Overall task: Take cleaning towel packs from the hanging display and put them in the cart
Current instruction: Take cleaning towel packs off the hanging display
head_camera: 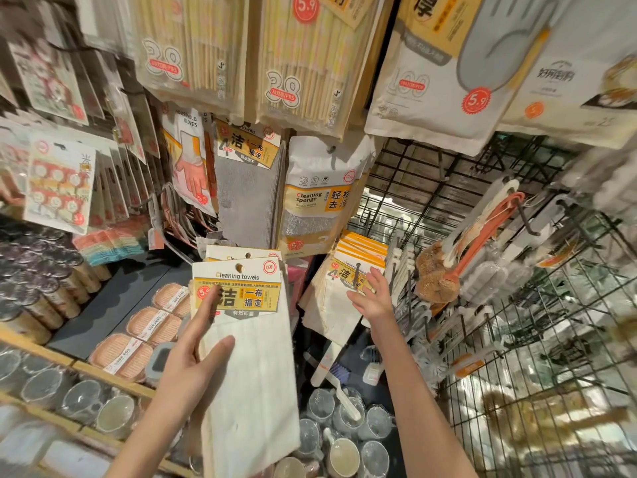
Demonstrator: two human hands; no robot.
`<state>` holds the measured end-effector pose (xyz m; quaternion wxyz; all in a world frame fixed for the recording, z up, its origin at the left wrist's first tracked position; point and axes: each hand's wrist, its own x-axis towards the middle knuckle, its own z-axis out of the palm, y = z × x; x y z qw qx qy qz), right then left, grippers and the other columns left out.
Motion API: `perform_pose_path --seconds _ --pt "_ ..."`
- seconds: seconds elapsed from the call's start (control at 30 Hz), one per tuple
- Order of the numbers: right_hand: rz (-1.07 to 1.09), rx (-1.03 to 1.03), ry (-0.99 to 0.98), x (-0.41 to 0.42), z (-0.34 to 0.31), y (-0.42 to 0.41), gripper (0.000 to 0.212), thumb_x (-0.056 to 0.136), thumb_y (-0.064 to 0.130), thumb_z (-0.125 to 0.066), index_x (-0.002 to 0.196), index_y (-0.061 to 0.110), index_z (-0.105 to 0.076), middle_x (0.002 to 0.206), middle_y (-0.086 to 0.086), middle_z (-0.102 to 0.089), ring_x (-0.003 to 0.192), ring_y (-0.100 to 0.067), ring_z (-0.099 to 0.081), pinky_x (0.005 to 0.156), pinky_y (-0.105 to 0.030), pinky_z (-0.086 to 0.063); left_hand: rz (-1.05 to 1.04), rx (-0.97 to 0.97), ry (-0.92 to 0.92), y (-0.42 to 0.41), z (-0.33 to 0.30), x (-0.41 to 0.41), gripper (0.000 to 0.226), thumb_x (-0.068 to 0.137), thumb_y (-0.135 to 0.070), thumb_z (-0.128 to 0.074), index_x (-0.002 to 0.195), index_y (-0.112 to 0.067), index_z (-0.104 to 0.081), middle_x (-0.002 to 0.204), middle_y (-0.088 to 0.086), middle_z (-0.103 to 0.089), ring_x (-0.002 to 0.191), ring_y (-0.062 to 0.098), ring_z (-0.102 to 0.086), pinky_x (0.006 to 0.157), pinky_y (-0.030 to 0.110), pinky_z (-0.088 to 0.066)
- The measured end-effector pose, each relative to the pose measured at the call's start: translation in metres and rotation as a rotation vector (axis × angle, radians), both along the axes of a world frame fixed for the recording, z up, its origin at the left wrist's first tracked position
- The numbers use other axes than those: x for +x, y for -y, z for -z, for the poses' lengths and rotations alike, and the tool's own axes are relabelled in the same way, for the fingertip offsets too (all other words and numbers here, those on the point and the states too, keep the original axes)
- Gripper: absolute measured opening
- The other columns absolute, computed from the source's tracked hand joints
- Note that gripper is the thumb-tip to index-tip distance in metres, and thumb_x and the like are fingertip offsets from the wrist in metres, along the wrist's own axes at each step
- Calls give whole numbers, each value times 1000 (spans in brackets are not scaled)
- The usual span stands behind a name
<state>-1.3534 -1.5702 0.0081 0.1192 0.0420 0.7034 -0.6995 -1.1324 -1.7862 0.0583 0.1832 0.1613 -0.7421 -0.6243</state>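
My left hand point(196, 346) grips a white cleaning towel pack point(248, 367) by its left edge, thumb on the front; a second pack shows behind its top. Its yellow label reads "Cleaning towels". My right hand point(374, 298) is open, fingers spread, reaching up to a stack of hanging white towel packs point(331, 305) on a hook, fingertips at the yellow header card. A grey towel pack point(246, 198) hangs higher on the display. No cart is in sight.
Cleaning sponge packs point(317, 198), household gloves point(189, 160) and chopstick packs point(296, 63) hang above. A black wire grid point(517, 339) with brushes stands to the right. Soap dishes point(144, 326) and glass cups point(344, 429) lie on shelves below.
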Motion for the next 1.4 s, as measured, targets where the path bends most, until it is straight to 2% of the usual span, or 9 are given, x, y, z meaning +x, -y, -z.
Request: perform_pose_path --seconds 0.27,0.4,0.53,0.67,0.73,0.83,1.0,1.27,1.4 --pt "-302 2 -151 68 -55 29 29 85 16 -68 111 25 -59 113 3 -61 109 -16 -59 94 -31 -50 -5 146 -22 -18 -1 -1 92 84 2 -63 139 -52 -13 125 -48 -36 106 -32 -39 78 -5 -35" --pt "-365 36 -126 86 -65 49 39 80 6 -71 112 17 -54 102 3 -63 94 -9 -62 76 -16 -51 40 161 -20 -23 3 0 90 80 -1 -68 127 -66 -27 144 -28 -37 131 -2 -39 108 31 -36" --pt "-350 39 -127 91 -69 45 47 76 -8 -71 111 12 -47 90 7 -60 68 13 -61 62 -8 -46 37 182 -26 -28 4 -1 84 78 2 -70 130 -54 -35 128 -37 -49 123 -1 -49 106 37 -40" --pt "-321 30 -129 92 -69 41 45 75 -11 -70 100 18 -47 95 1 -62 88 -7 -65 76 -23 -54 3 204 -6 -30 2 0 75 76 -3 -72 122 -53 -39 125 -30 -51 118 1 -53 98 32 -46" --pt "-294 10 -128 93 -67 41 46 74 -11 -70 97 21 -46 101 -5 -64 100 -24 -63 86 -38 -54 13 197 4 -31 -1 2 71 78 -7 -72 124 -51 -40 126 -24 -51 110 -12 -53 86 17 -49" --pt "-263 -29 -119 93 -67 39 43 77 -13 -66 97 19 -44 100 -6 -67 92 -20 -67 79 -34 -57 0 207 14 -32 -7 5 62 80 -8 -70 126 -42 -45 116 -31 -48 90 -33 -46 73 1 -44" --pt "-226 -65 -111 91 -63 32 43 82 -11 -62 111 12 -42 91 1 -67 74 -2 -67 64 -17 -54 4 134 36 -26 -5 9 52 84 -27 -64 131 -43 -47 116 -51 -45 112 -31 -34 104 24 -29" --pt "-50 -109 -89 82 -43 10 38 87 -6 -59 111 22 -51 103 -10 -67 104 -33 -62 88 -45 -53 -1 50 16 -18 -5 8 52 93 -8 -54 133 -40 -45 119 -53 -41 117 -29 -33 105 22 -28" --pt "108 -115 -82 77 -35 3 47 85 -6 -60 119 25 -50 122 -17 -59 109 -29 -60 71 -21 -56 -12 35 20 -13 -2 6 51 93 -10 -54 134 -39 -44 120 -53 -40 117 -29 -32 105 24 -29"
